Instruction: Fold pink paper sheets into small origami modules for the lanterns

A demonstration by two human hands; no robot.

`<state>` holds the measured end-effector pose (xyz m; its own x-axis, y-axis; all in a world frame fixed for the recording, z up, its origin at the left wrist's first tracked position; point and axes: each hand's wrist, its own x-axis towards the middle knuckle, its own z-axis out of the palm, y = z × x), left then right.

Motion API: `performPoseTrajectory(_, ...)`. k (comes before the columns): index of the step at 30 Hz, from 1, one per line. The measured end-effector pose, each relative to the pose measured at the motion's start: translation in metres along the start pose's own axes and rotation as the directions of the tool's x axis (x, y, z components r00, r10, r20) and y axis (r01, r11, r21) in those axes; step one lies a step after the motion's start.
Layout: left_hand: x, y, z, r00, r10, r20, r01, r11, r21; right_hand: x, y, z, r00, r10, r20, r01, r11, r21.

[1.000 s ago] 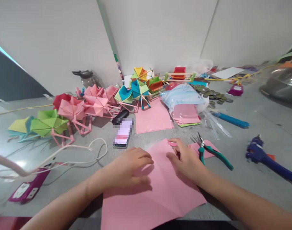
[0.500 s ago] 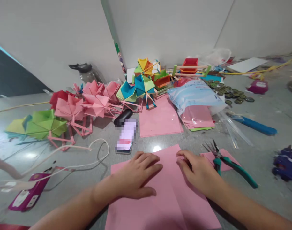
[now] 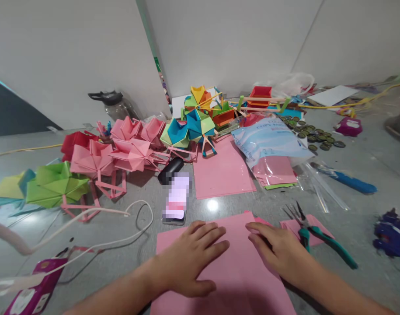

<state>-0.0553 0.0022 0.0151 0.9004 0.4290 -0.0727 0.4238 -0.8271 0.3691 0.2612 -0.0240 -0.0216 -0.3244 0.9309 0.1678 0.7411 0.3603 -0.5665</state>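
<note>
A large pink paper sheet point(image 3: 232, 271) lies in front of me, with what look like creases or overlapping layers. My left hand point(image 3: 193, 258) rests on its left part, palm down, fingers spread and holding nothing. At the sheet's upper right edge is my right hand point(image 3: 275, 247), its thumb and index finger near the paper edge and the other fingers curled under, partly hidden. A bit of brighter pink paper point(image 3: 262, 220) shows behind that hand. To its right, teal-handled pliers point(image 3: 304, 225) lie open on a small pink piece point(image 3: 322, 229).
Behind the sheet are a phone point(image 3: 176, 199), a black case point(image 3: 171, 170), a pink paper stack point(image 3: 222, 168) and a copy paper bag point(image 3: 272, 140). Folded pink models point(image 3: 130, 151) stand at left, near a white cable point(image 3: 121, 240). A blue-handled tool point(image 3: 353, 181) lies right.
The view has shifted, so most objects sit slightly lower. The diagonal edge on the pink sheet is less visible, and brighter pink paper now shows behind my right hand. My left hand remains spread.
</note>
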Motion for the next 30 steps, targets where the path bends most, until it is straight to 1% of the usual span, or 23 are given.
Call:
performPoseTrajectory(4, 0.0, 0.002, 0.004, 1.0, -0.011, -0.007, 0.011, 1.0, 0.026, -0.001, 0.002, -0.002, 1.0, -0.005, 0.01, 0.005, 1.0, 0.011)
performPoseTrajectory(9, -0.001, 0.004, 0.01, 0.999, -0.013, -0.037, 0.016, 0.997, 0.075, -0.004, 0.001, -0.003, 0.998, -0.055, 0.008, 0.055, 0.998, -0.02)
performPoseTrajectory(11, 0.002, 0.005, 0.008, 0.999, 0.003, -0.055, 0.002, 0.995, 0.096, -0.004, 0.0, -0.004, 0.997, -0.073, 0.012, 0.073, 0.997, -0.033)
performPoseTrajectory(13, 0.006, 0.009, 0.002, 0.998, 0.021, -0.065, -0.013, 0.991, 0.13, -0.004, -0.001, -0.005, 0.996, -0.081, 0.025, 0.082, 0.996, -0.038)
performPoseTrajectory(14, 0.007, 0.013, -0.002, 0.998, 0.006, -0.07, 0.004, 0.988, 0.154, -0.004, -0.002, -0.006, 0.996, -0.08, 0.034, 0.082, 0.996, -0.04)
performPoseTrajectory(15, 0.008, 0.018, -0.006, 0.995, -0.04, -0.087, 0.056, 0.982, 0.182, -0.003, -0.003, -0.007, 0.996, -0.077, 0.043, 0.078, 0.996, -0.043)
performPoseTrajectory(16, 0.007, 0.023, -0.009, 0.987, -0.111, -0.114, 0.133, 0.969, 0.207, -0.003, -0.003, -0.007, 0.996, -0.073, 0.051, 0.075, 0.996, -0.048)
performPoseTrajectory(17, 0.004, 0.029, -0.011, 0.97, -0.193, -0.151, 0.224, 0.949, 0.224, -0.003, -0.004, -0.008, 0.996, -0.07, 0.06, 0.073, 0.996, -0.055)
performPoseTrajectory(18, -0.001, 0.034, -0.012, 0.942, -0.275, -0.19, 0.315, 0.92, 0.232, -0.002, -0.004, -0.008, 0.995, -0.068, 0.072, 0.072, 0.996, -0.06)
performPoseTrajectory(20, -0.013, 0.042, -0.007, 0.877, -0.408, -0.253, 0.464, 0.857, 0.223, -0.002, -0.004, -0.008, 0.993, -0.069, 0.096, 0.076, 0.995, -0.066)
performPoseTrajectory(23, -0.036, 0.044, 0.009, 0.782, -0.524, -0.337, 0.602, 0.774, 0.195, -0.003, -0.005, -0.008, 0.99, -0.075, 0.117, 0.085, 0.993, -0.082)
performPoseTrajectory(24, -0.042, 0.043, 0.015, 0.749, -0.547, -0.374, 0.638, 0.748, 0.185, -0.003, -0.005, -0.007, 0.99, -0.079, 0.12, 0.09, 0.992, -0.089)
performPoseTrajectory(26, -0.049, 0.038, 0.024, 0.7, -0.569, -0.432, 0.681, 0.714, 0.162, -0.002, -0.005, -0.007, 0.987, -0.09, 0.13, 0.103, 0.99, -0.095)
performPoseTrajectory(28, -0.052, 0.035, 0.028, 0.67, -0.583, -0.46, 0.706, 0.693, 0.15, -0.002, -0.006, -0.007, 0.986, -0.096, 0.138, 0.109, 0.99, -0.092)
performPoseTrajectory(30, -0.05, 0.034, 0.027, 0.656, -0.599, -0.46, 0.724, 0.672, 0.157, -0.001, -0.006, -0.008, 0.986, -0.09, 0.141, 0.103, 0.991, -0.088)
